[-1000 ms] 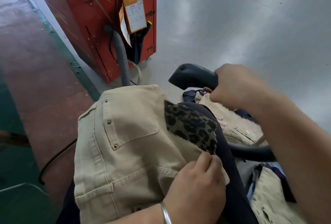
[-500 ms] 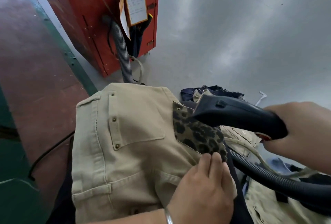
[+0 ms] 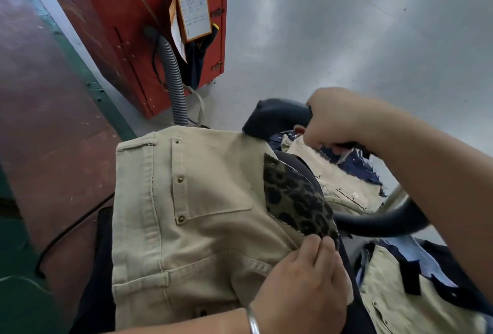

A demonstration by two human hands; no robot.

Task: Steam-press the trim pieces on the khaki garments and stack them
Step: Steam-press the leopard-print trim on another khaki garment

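Our left hand [image 3: 301,283]: low, knuckles up, fingertips pinched together, bangle at wrist; our right hand [image 3: 336,117]: forearm reaching in from the right, fingers curled in a closed grip

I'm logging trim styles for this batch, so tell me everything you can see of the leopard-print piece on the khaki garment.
The leopard-print piece is a woven-looking olive cloth with black spots, roughly a slanted, elongated patch. It lies flat along the right edge of the khaki garment, over a dark padded form. A small rivet sits at its upper corner, and light stitching runs along its lower edge, which looks raw. The left hand pinches its near tip. The steam head, gripped by the right hand, is beyond it, not touching.
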